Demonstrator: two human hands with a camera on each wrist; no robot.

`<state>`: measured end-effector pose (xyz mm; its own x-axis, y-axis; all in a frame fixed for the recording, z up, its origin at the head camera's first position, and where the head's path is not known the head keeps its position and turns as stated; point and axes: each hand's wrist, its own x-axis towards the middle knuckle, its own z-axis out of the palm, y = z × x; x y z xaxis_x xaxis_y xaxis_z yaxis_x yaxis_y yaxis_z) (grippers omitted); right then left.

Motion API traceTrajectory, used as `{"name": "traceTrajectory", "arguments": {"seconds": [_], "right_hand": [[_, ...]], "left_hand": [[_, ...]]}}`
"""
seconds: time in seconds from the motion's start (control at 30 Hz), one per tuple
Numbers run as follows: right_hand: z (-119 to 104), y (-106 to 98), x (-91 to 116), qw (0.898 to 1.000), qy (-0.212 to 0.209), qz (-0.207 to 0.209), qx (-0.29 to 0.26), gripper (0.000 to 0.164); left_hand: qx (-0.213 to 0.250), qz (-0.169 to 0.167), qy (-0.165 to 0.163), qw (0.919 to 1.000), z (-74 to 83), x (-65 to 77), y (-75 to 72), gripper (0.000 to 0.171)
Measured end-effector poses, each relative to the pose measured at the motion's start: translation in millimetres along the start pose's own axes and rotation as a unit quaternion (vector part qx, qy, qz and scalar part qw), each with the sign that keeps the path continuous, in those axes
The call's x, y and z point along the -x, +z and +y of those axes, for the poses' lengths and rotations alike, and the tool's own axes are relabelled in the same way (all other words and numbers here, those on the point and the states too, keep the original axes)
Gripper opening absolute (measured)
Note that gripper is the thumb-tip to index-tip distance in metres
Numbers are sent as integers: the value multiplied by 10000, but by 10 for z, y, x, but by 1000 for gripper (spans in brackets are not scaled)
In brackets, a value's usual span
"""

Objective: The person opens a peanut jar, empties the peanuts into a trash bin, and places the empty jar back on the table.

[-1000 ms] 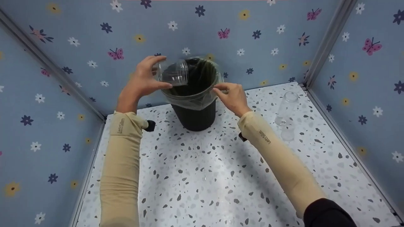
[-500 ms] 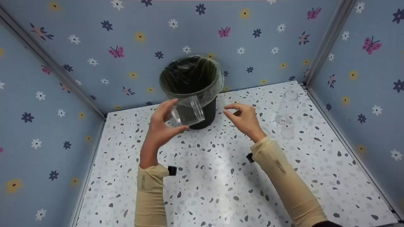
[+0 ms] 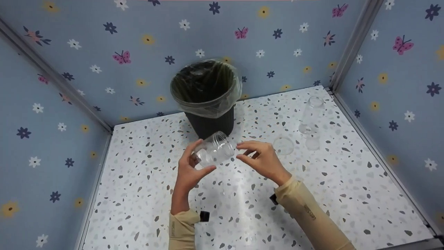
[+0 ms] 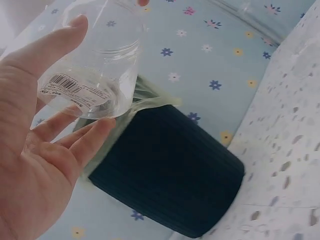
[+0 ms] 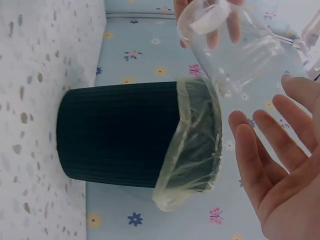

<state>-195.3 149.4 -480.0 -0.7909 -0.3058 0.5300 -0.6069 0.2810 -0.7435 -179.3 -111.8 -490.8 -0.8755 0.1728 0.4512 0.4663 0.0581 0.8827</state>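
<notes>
My left hand point(image 3: 190, 173) grips a clear plastic jar point(image 3: 214, 152) by its base end, thumb on the near side and fingers on the far side. The jar lies tilted in the air over the table, its ridged mouth toward the right. A white barcode label point(image 4: 75, 90) shows on its base in the left wrist view. My right hand point(image 3: 266, 162) is just right of the jar mouth, fingers loosely bent with nothing between them. Behind the jar stands a dark ribbed bin point(image 3: 211, 123) with a translucent bag liner point(image 3: 222, 107) folded over its rim.
A clear round lid point(image 3: 283, 146) lies on the speckled white table point(image 3: 145, 166), right of my right hand. Farther right stands a clear conical container point(image 3: 311, 116), a small clear piece point(image 3: 313, 142) before it. Blue patterned walls point(image 3: 256, 17) enclose the table's back and sides.
My left hand has brought the jar from over the bin's mouth down and toward me. The right hand has left the bin liner's edge and come down beside the jar mouth.
</notes>
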Motion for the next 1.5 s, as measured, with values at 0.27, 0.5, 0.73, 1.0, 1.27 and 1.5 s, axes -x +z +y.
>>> {"name": "traceTrajectory", "arguments": {"seconds": [0.27,0.5,0.73,1.0,1.27,1.5], "right_hand": [[116,72,223,9985,-424,-311,159,9],[254,14,222,9933,-943,-454,484,5],[642,-302,-177,9828,-494,-744,1614,7],[1180,-754,-491,9527,990,-835,2749,13],[1664,-951,-639,9159,1625,-945,3547,19],[1881,-943,-576,9024,1868,-1208,3691,18]], "left_hand": [[411,-60,-250,9988,-184,184,242,84],[336,-133,-721,9967,-270,221,384,95],[90,122,-915,9957,-328,234,372,90],[-137,55,-825,9965,-433,510,293,45],[-115,320,-1119,9931,-478,693,231,42],[-24,694,-1116,9913,-495,797,163,38]]}}
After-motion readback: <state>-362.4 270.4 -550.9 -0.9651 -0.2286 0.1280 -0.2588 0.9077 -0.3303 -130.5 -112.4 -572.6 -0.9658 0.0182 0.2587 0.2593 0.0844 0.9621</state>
